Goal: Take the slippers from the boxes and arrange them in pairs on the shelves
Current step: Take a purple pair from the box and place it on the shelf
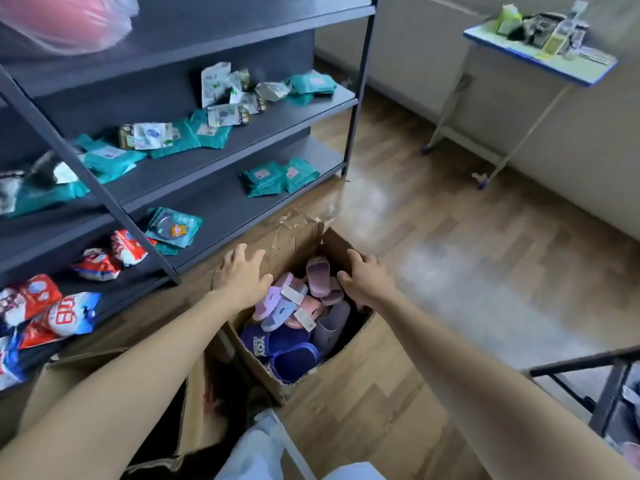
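Observation:
An open cardboard box [349, 355] stands on the wooden floor in front of me. It holds several slippers [294, 306] in purple, lilac, pink and grey, some with white tags. My left hand [242, 277] lies flat with spread fingers on the box's left flap. My right hand [367, 277] rests over the right rim, fingers loosely curled at the edge, above the slippers; whether it grips the cardboard is unclear. Neither hand holds a slipper. The dark grey shelves [214, 216] stand to the left.
Teal, white and red packets lie on the shelves. A second open box [197, 410] sits at the lower left. A small blue-edged table [540, 57] with clutter stands at the far right by the wall. A black metal frame [595, 382] is at the lower right.

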